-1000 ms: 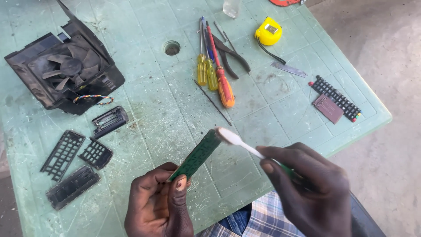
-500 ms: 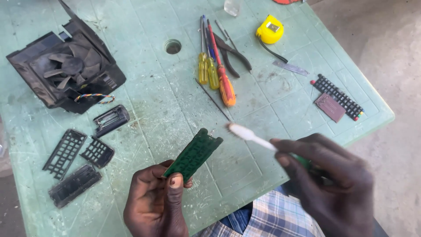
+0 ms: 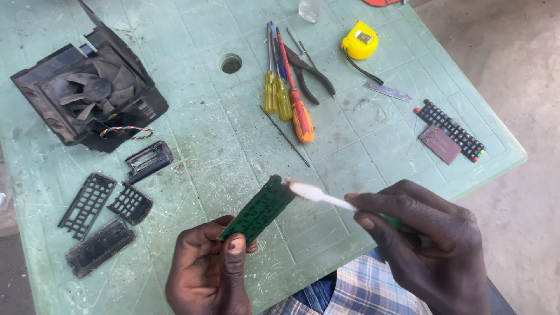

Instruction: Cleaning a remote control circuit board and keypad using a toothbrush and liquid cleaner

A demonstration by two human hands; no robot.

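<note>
The toothbrush (image 3: pixel 318 193) has come back to the green circuit board (image 3: pixel 258 210): half a second ago its white head hung clear to the right, and now the head touches the board's upper end. The left hand (image 3: pixel 210 271) pinches the board's lower end between thumb and curled fingers, the board tilting up and away to the right over the pale green plastic table (image 3: pixel 233 146). The right hand (image 3: pixel 429 248) is closed around the toothbrush handle, forefinger stretched along it.

Left of the left hand lie black keypad frames (image 3: pixel 96 207) and a black cover (image 3: pixel 147 160); beyond these sits a black cooling fan (image 3: pixel 87 93). Beyond both hands lie screwdrivers (image 3: pixel 286 93), pliers (image 3: pixel 312 73) and a yellow tape measure (image 3: pixel 359 42). Beyond the right hand lies a rubber keypad (image 3: pixel 449 128).
</note>
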